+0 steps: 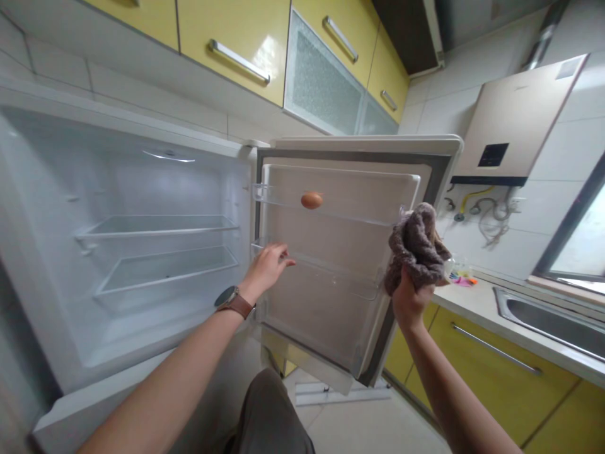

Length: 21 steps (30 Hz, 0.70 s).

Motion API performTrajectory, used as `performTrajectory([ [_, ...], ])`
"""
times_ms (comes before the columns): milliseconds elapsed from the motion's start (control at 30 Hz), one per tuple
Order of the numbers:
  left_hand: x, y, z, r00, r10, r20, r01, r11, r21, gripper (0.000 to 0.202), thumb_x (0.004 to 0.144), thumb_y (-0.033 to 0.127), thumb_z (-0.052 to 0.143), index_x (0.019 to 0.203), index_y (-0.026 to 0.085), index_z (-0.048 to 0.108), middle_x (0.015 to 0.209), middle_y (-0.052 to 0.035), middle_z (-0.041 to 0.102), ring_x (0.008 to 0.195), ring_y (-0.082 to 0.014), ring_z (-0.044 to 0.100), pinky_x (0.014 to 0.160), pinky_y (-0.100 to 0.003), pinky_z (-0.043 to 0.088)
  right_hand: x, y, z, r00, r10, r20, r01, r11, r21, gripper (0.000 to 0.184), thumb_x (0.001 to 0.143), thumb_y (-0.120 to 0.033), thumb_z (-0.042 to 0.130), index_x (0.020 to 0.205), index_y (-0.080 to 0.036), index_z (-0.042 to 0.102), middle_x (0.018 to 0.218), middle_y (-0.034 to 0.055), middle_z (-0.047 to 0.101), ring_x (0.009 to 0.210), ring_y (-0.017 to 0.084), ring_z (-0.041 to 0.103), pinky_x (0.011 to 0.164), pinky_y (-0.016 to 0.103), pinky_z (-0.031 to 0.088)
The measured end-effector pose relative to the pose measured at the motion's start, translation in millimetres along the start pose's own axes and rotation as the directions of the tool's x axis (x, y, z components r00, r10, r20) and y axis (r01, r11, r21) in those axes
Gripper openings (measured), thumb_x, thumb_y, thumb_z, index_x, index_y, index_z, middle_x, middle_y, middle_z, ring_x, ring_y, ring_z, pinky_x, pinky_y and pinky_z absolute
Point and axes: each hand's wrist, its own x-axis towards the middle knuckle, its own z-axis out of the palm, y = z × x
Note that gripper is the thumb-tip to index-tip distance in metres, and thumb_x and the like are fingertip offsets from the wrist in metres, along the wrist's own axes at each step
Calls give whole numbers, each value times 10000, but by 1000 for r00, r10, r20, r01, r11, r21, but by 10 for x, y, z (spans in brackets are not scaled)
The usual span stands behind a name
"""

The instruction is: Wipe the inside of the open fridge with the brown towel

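Observation:
My right hand (412,299) grips a bunched grey-brown cloth (418,246) in front of the outer edge of the refrigerator door (331,340). My left hand (268,270), with a watch on its wrist, is at the clear middle door shelf (347,280). Its fingers are curled together at the shelf's front rim and seem to pinch it. A single brown egg (312,200) sits in the upper door shelf (363,217), above and to the right of my left hand.
Left of the swung-out door stands the lit refrigerator compartment (165,328) with two glass shelves (165,271). Yellow cabinets (236,38) hang overhead. On the right are a counter (467,299), a sink (543,315) and a wall-mounted water heater (515,120). My knee (271,410) is below the door.

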Motion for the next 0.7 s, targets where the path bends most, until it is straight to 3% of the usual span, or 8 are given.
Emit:
performTrajectory([
  [200,-2,4,22,1000,14,-1,-14,1000,25,170,950,314,745,918,190,634,973,-82,714,986,-257,673,888,-367,512,874,-153,373,992,-90,-90,98,992,82,425,876,-491,682,1167,-182,712,1173,83,699,1172,255,657,1109,456,515],
  [400,-6,-23,50,1000,15,-9,-15,1000,23,177,944,311,747,914,185,627,982,-86,705,987,-260,656,882,-368,501,1725,-401,684,969,-240,-65,242,970,16,470,955,-347,610,1304,-33,604,1278,183,639,1200,220,606,1141,408,453],
  [533,-10,-20,57,1000,7,-11,-7,1000,20,174,938,306,749,907,184,629,978,-85,699,980,-260,647,883,-371,496,1806,-448,759,974,-224,-34,225,974,10,422,969,-297,561,1297,-31,564,1308,194,636,1188,200,592,1154,401,431],
  [667,-10,9,59,1000,12,-12,-12,1000,16,164,945,309,738,911,187,634,984,-82,693,993,-258,643,900,-373,497,1566,-253,609,984,-180,-1,180,984,-1,439,988,-418,577,1313,-123,563,1346,185,625,1339,276,511,1207,455,392],
  [700,-9,19,60,1000,15,-12,-14,1000,19,165,943,308,742,911,187,635,983,-82,692,996,-260,641,903,-375,496,1492,-182,554,981,-186,60,187,982,-9,466,1000,-458,557,1341,-141,552,1367,182,614,1385,292,478,1223,475,376],
])
